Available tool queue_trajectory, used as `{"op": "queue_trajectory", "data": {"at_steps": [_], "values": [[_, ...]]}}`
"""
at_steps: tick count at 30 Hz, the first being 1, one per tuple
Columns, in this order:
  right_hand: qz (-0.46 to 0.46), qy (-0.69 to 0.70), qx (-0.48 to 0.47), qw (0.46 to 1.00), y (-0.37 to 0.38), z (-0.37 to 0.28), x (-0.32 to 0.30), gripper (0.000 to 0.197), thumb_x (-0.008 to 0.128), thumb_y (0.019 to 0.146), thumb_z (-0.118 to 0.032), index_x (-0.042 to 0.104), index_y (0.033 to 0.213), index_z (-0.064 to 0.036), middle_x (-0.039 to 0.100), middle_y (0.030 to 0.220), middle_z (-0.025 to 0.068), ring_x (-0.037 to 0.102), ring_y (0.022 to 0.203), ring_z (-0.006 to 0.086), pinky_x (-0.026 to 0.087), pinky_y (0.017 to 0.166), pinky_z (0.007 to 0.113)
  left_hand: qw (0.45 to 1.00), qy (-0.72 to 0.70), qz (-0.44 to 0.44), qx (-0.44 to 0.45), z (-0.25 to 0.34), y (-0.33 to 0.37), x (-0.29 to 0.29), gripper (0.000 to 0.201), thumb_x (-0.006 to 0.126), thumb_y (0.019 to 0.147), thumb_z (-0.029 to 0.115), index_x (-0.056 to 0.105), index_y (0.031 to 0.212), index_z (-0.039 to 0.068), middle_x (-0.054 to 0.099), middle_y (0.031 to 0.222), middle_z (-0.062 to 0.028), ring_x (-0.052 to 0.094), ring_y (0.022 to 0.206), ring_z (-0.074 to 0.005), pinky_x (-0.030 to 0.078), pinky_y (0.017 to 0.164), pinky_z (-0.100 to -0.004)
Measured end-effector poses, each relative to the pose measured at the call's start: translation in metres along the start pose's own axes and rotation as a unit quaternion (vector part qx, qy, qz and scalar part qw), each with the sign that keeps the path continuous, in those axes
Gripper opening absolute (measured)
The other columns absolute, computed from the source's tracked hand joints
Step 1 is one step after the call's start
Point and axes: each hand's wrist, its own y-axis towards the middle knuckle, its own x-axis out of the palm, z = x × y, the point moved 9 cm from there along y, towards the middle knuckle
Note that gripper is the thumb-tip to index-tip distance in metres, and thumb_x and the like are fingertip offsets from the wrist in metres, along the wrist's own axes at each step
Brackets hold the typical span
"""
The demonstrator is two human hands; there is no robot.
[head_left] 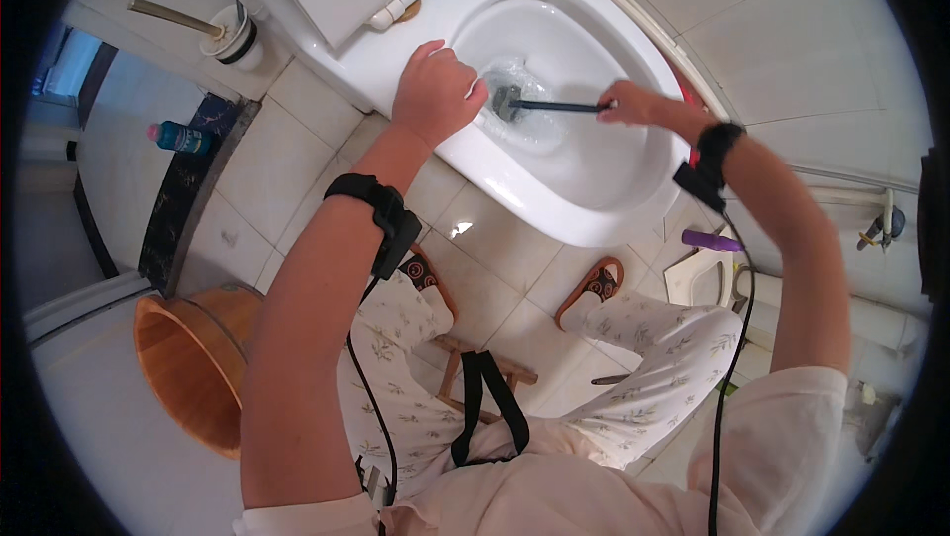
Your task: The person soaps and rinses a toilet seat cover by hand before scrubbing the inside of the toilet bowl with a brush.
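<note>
A black-handled toilet brush reaches from my right hand down into the white toilet bowl. My right hand is closed round the end of its handle, above the right side of the bowl. The dark brush head sits in bubbly, stirred water at the bottom, partly blurred. My left hand is at the bowl's left rim, its fingers curled into a loose fist with nothing visible in them. Whether it touches the rim I cannot tell.
A holder with another brush is at the upper left. A teal bottle stands near a dark ledge. A wooden bucket is at my left, a purple bottle at the right. Black cables run from my wrists.
</note>
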Motion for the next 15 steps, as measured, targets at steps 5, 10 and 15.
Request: {"op": "queue_trajectory", "data": {"at_steps": [5,10,15], "values": [[0.015,0.081,0.132,0.988,-0.043,-0.013,-0.013,0.025,0.06,0.075,-0.023,0.06,0.088,-0.0012,0.055,0.064,0.0076,0.054,0.058,0.0191,0.042,0.053,0.031,1.0,-0.005,-0.012,-0.001,0.002,0.0,0.003,0.022,0.055,0.07,0.018,0.053,0.051,0.007,0.049,0.052,-0.0051,0.051,0.065,-0.0193,0.037,0.089,-0.0348],[0.194,-0.193,-0.003,0.962,-0.111,-0.049,-0.072,0.02,0.06,0.071,-0.016,0.06,0.089,-0.0066,0.058,0.066,0.013,0.057,0.063,0.0268,0.044,0.057,0.036,0.999,0.02,-0.036,0.005,0.005,0.003,0.002,0.023,0.055,0.071,0.017,0.053,0.051,0.007,0.048,0.053,-0.006,0.05,0.065,-0.0203,0.036,0.089,-0.0352],[0.248,-0.235,0.086,0.936,-0.134,-0.029,-0.055,0.03,0.06,0.071,-0.013,0.057,0.101,-0.0103,0.058,0.067,0.0122,0.058,0.064,0.0294,0.046,0.058,0.039,0.999,0.004,-0.039,-0.003,0.003,0.003,0.004,0.023,0.055,0.07,0.015,0.051,0.05,0.007,0.046,0.053,-0.0065,0.049,0.063,-0.0207,0.037,0.089,-0.0355]]}}
